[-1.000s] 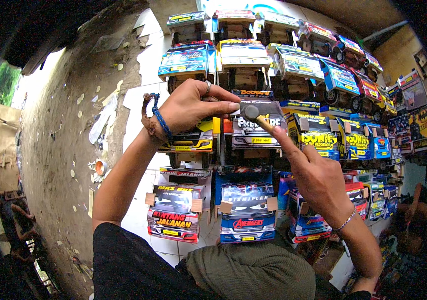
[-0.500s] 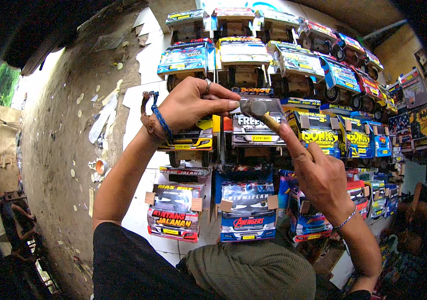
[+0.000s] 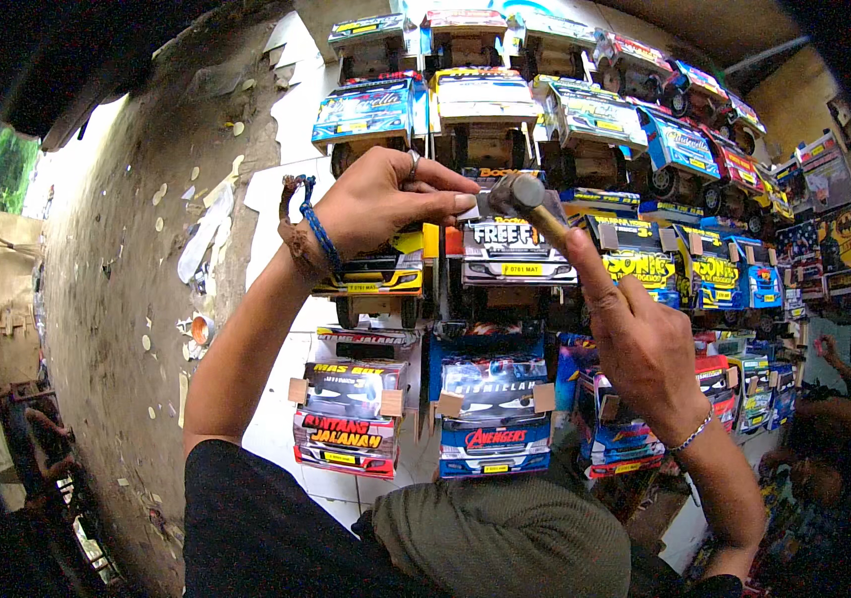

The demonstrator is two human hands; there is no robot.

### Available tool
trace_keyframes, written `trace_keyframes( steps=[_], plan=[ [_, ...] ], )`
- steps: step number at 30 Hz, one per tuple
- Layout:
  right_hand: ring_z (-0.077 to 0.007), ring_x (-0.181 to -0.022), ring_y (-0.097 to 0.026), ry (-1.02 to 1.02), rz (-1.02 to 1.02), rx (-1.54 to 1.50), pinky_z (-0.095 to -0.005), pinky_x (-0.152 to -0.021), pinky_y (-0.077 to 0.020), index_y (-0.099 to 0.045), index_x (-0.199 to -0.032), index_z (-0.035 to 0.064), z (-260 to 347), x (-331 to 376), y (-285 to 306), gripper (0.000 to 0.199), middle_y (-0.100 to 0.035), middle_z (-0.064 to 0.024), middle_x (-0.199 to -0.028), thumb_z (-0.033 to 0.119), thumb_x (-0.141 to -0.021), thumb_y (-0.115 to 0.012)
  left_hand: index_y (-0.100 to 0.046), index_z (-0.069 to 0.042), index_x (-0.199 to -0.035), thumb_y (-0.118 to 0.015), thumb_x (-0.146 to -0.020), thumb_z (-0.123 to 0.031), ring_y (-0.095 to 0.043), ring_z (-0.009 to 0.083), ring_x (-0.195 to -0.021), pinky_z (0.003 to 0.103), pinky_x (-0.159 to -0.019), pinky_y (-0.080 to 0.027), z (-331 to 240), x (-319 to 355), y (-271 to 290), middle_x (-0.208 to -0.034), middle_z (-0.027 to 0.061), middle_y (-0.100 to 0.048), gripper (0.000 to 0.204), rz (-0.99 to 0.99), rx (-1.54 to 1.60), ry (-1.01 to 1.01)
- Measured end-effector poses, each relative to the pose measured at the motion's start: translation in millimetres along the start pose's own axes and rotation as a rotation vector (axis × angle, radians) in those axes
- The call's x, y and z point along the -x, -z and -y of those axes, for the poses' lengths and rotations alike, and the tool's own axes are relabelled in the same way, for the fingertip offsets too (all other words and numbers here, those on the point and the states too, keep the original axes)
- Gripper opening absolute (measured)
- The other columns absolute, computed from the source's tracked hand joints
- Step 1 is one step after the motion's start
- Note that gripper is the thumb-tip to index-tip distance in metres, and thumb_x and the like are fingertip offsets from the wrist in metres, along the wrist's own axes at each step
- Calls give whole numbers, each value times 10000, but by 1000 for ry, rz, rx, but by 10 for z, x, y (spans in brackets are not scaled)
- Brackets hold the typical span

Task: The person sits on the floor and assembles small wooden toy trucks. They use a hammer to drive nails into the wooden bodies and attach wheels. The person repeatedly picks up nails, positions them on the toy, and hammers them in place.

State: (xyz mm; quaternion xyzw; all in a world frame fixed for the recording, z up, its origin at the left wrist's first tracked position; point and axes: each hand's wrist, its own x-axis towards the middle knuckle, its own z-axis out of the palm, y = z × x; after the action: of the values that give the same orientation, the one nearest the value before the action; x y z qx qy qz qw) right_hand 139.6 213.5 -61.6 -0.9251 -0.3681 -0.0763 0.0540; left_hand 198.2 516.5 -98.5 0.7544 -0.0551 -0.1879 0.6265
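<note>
My right hand is wrapped round the handle of a hammer, its index finger stretched along the wood. The metal head is over the upper part of a grey-fronted toy truck. My left hand is closed in a pinch at that truck's upper left edge, close beside the hammer head. Thumb and index finger hold a small pale piece, mostly hidden by the fingertips. Below my left wrist stands a yellow and black toy truck, partly covered by the hand.
Rows of painted toy trucks stand on white tiles. Nearer ones, such as a blue truck, have small wooden tabs at their sides. Scraps litter the bare ground to the left. A person's arm shows at far right.
The hammer head has moved slightly up and to the right, away from the pinching fingers. My left hand has stayed almost in place.
</note>
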Motion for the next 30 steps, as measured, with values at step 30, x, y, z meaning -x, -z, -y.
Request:
trace_keyframes(
  steps=[30],
  plan=[
    [-224,-494,-539,-48,21,-2,-402,-443,-458,-382,-1516,254,65,24,36,733,-479,-58,-652,47,-858,-629,-697,-5,-1137,-696,-921,-144,-683,88,-817,208,-742,-554,-69,-1,19,-909,59,-724,257,24,99,55]
  ],
)
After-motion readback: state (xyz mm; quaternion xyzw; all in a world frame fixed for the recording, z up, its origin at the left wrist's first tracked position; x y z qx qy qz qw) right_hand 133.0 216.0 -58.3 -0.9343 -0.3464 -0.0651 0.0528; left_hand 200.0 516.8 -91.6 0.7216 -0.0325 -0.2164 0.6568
